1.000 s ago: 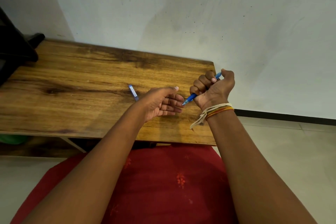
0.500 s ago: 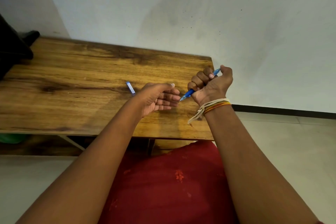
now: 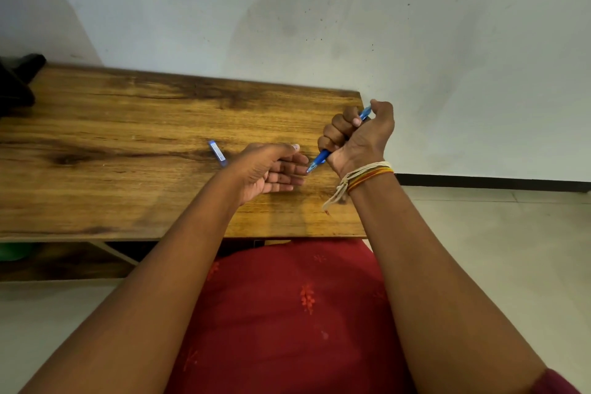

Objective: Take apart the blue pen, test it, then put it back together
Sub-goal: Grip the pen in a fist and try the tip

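Right hand (image 3: 358, 141), clenched in a fist round the blue pen (image 3: 323, 158), barrel running through the fist with its upper end showing beside the thumb and its tip pointing down and toward the left hand; left hand (image 3: 271, 169), released and holding nothing, palm turned up and fingers (image 3: 294, 166) loosely spread, hovering over the desk (image 3: 128, 125). Compared with a second ago, the pen tip has closed the gap to the left hand: then it stood apart from the fingertips, half a second ago it was just at them, and now it appears to touch the fingers near the palm; whether a mark is being left on the skin is too small to tell. The grip of the right hand is unchanged throughout. The pen cap (image 3: 217, 152), a small blue piece with a white label, lies on the desk just beyond the left wrist, apart from both hands, in the same place as before. Judged from this, the pen is already partly taken apart and the testing step is in hand, the tip being tried against the open left hand; putting the cap back on remains to be done. Thread bands (image 3: 364, 174) circle the right wrist.
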Available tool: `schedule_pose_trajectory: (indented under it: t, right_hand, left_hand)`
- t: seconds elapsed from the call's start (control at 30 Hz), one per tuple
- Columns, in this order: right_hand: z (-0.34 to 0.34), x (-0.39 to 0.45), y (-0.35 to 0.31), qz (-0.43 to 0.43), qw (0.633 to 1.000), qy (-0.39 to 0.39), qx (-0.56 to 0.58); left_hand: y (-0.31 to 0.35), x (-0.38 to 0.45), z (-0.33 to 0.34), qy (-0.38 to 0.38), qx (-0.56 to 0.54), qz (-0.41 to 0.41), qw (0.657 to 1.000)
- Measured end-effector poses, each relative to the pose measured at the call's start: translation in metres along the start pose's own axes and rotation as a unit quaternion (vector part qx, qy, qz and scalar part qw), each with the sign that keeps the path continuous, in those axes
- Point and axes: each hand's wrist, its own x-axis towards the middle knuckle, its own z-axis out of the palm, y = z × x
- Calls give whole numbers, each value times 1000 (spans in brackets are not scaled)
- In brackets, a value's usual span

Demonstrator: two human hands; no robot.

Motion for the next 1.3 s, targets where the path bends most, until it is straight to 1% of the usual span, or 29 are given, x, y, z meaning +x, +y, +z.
schedule_pose_trajectory:
  t: [0.13, 0.4, 0.53, 0.73, 0.83, 1.03, 1.17, 1.3]
  right_hand:
    - [2, -1, 2, 4, 999, -28, -35]
    - [4, -3, 2, -7, 996, -50, -67]
    - [3, -5, -4, -17, 995, -56, -85]
    - [1, -3, -6, -11, 995, -57, -81]
    - [-2, -1, -6, -7, 998, -36, -51]
    - [-10, 5, -10, 10, 998, 23, 65]
    - [-16, 7, -11, 24, 990, 40, 132]
    - [-18, 9, -10, 29, 985, 51, 164]
  left_hand:
    - [-1, 1, -1, -8, 11, -4, 1000]
    - [-2, 0, 2, -9, 22, -10, 1000]
    - [1, -1, 10, -8, 26, -11, 1000]
    - [2, 0, 12, -6, 27, -13, 1000]
    - [1, 1, 11, -7, 19, -12, 1000]
    - [3, 0, 8, -25, -21, -27, 999]
    - [5, 0, 6, -27, -60, -25, 998]
    - [3, 0, 4, -20, -76, -24, 997]
